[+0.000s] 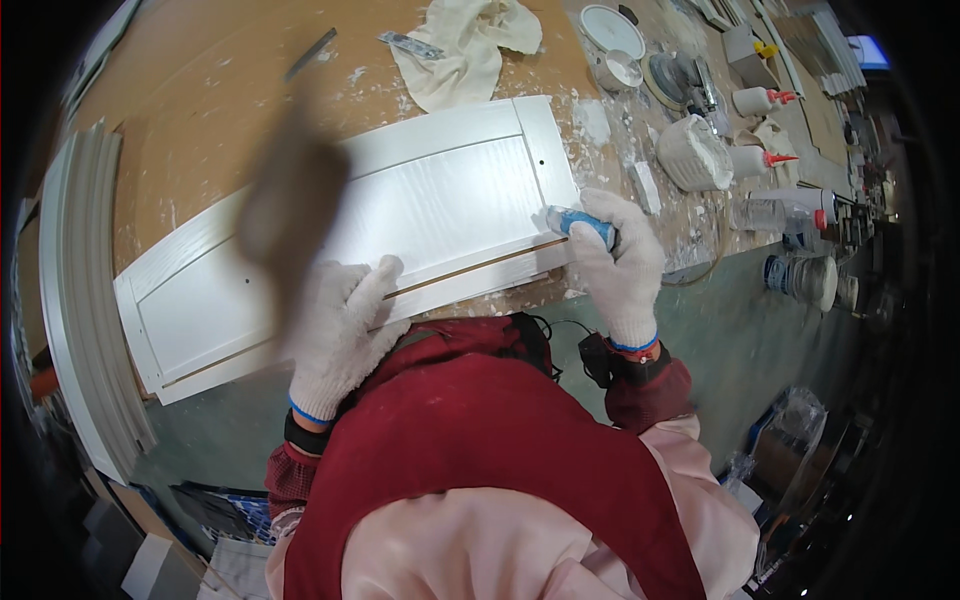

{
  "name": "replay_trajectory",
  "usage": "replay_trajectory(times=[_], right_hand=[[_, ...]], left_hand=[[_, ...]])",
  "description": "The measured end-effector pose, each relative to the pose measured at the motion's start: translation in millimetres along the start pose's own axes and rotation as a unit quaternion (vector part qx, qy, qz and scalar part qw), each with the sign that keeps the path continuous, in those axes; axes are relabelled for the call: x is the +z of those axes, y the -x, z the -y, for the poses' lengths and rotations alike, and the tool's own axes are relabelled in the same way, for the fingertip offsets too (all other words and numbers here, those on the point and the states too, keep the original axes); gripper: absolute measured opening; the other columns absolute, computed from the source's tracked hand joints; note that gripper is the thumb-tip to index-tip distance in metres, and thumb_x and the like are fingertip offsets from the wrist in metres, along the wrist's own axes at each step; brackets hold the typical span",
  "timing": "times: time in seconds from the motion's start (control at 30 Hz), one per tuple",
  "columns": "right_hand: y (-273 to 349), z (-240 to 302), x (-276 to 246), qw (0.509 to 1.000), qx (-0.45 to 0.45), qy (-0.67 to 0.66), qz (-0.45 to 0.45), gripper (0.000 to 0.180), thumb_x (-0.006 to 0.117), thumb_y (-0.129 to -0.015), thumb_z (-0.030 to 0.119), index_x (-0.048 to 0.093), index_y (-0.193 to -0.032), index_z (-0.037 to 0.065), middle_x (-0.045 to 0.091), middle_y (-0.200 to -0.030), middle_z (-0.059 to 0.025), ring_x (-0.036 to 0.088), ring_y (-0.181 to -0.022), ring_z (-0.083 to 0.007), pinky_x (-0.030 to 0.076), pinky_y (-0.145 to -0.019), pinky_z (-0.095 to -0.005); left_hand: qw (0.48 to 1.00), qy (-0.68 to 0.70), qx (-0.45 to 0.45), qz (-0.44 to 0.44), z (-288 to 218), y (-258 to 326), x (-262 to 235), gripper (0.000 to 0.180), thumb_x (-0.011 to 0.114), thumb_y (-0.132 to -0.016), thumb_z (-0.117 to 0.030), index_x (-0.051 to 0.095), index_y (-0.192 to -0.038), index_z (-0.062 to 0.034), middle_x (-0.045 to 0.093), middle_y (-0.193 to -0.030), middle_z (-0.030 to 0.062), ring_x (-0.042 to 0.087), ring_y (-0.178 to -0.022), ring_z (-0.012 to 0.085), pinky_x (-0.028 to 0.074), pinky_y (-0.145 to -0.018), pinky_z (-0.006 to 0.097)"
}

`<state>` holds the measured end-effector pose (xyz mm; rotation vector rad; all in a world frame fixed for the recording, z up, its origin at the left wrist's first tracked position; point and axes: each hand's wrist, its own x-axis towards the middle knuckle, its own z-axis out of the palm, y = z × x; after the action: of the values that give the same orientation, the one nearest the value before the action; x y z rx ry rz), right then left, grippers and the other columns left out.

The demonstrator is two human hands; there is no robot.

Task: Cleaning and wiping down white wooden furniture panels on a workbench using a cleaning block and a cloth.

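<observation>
A long white panel door [400,210] with a raised frame lies slantwise on the worktable. My right hand [625,255], in a white knit glove, is closed around a small blue tool [582,226] whose pale end meets the panel's right frame piece; its exact kind is unclear. My left hand [340,325], gloved the same way, rests open at the panel's near edge, with fingers lying on the white surface. A blurred brown shape [290,200] close to the camera covers part of the panel and the edge of my left hand.
Behind the panel lie a cream cloth [455,55] and a scraper blade [410,45]. At right stand a tub of white filler [694,155], a sander [680,80] and red-tipped bottles [758,100]. White boards [80,300] are stacked at left.
</observation>
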<state>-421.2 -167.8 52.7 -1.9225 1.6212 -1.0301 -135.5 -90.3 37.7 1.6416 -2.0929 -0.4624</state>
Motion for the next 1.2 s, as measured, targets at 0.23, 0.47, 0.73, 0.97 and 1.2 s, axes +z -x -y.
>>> replay_trajectory(times=[0.23, 0.47, 0.73, 0.97, 1.2], right_hand=[[-48.9, 8.9, -14.7, 0.994, 0.053, -0.042, 0.086, 0.031, 0.065, -0.08, 0.015, 0.063, -0.108, 0.002, 0.066, -0.094, -0.0116, 0.063, -0.087, -0.0188, 0.049, -0.079, -0.0306], [-98.9, 7.0, 2.6, 0.983, 0.027, -0.072, 0.164, 0.031, 0.064, -0.081, 0.011, 0.062, -0.112, 0.004, 0.067, -0.095, -0.0099, 0.062, -0.086, -0.0146, 0.05, -0.079, -0.0291], [-112.6, 10.6, 19.4, 0.989, -0.025, 0.034, 0.142, 0.034, 0.067, -0.083, 0.019, 0.063, -0.113, 0.005, 0.067, -0.099, -0.0112, 0.064, -0.089, -0.019, 0.05, -0.08, -0.0303], [-114.5, 6.0, 29.9, 0.994, -0.051, 0.035, 0.092, 0.034, 0.066, -0.083, 0.02, 0.063, -0.113, 0.004, 0.067, -0.099, -0.0128, 0.065, -0.089, -0.0207, 0.051, -0.081, -0.0313], [-112.4, 1.2, 36.6, 0.994, -0.04, 0.026, 0.101, 0.032, 0.065, -0.083, 0.021, 0.064, -0.111, 0.004, 0.067, -0.099, -0.0137, 0.065, -0.089, -0.0228, 0.051, -0.081, -0.0316]], left_hand=[[1.0, -0.008, 0.003, 0.002, -0.5, -1.7, -2.3, 0.06, 0.078, -0.062, -0.023, 0.059, -0.119, -0.0149, 0.058, -0.096, 0.0046, 0.054, -0.093, 0.0276, 0.041, -0.086, 0.042], [1.0, 0.01, -0.002, -0.016, 1.4, 0.1, -1.0, 0.06, 0.077, -0.063, -0.027, 0.06, -0.119, -0.0153, 0.058, -0.098, 0.0043, 0.052, -0.098, 0.0297, 0.04, -0.091, 0.043], [1.0, -0.011, -0.006, -0.011, 1.7, 1.9, 0.1, 0.063, 0.079, -0.061, -0.028, 0.061, -0.121, -0.0176, 0.056, -0.104, 0.0048, 0.05, -0.101, 0.031, 0.041, -0.092, 0.045], [1.0, -0.021, -0.011, -0.003, 1.9, 3.4, 0.6, 0.069, 0.081, -0.058, -0.027, 0.059, -0.124, -0.019, 0.056, -0.106, 0.0043, 0.05, -0.102, 0.0311, 0.042, -0.092, 0.045], [1.0, -0.021, -0.01, -0.009, 1.2, 3.8, -0.1, 0.07, 0.081, -0.058, -0.027, 0.06, -0.124, -0.0186, 0.056, -0.106, 0.0047, 0.05, -0.103, 0.032, 0.042, -0.092, 0.046]])
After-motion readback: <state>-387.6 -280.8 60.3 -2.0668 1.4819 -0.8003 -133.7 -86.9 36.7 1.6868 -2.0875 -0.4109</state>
